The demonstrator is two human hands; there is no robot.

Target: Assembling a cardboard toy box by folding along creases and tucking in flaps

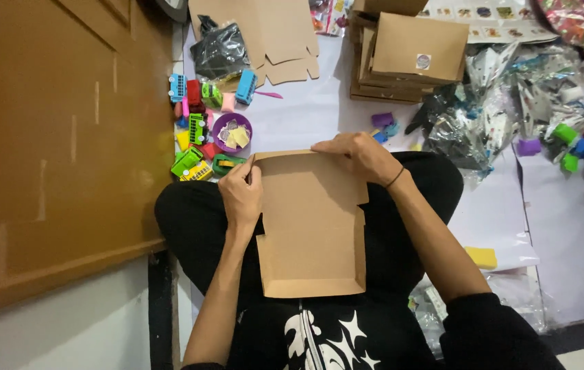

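Person seated cross-legged on the floor, black clothing, flat cardboard box blank (311, 223) lying across the lap, at the centre of the view. Blank is brown, unfolded, with narrow raised flaps along its near edge and right side; notched cut-outs show on both long sides.

Left hand (240, 194) at 9 o'clock of the blank: fingers closed on the upper left corner, thumb on top, pinching the edge flap. Right hand (360, 155) at 12 o'clock: fingers curled over the far edge, pressing on the top flap, gripping the cardboard. Thin dark band on the right wrist.

Surroundings, on white floor covering (306, 109):
- At 10 o'clock, touching distance from the left hand, a heap of small plastic toy vehicles (196, 130) in green, blue, red, yellow; a purple bowl (232, 131) holding pale pieces sits among them.
- At 11 o'clock, a black plastic bag (220, 49) and another flat cardboard blank (264, 34).
- At 1 o'clock, a stack of folded brown boxes (408, 51), the top one bearing a round sticker.
- At 2 o'clock, crumpled silver foil wrappers (491, 109), with purple, green and blue blocks scattered near.
- At 4 o'clock, a yellow block (482, 257).
- Brown wooden panel (59, 137) fills the left side.
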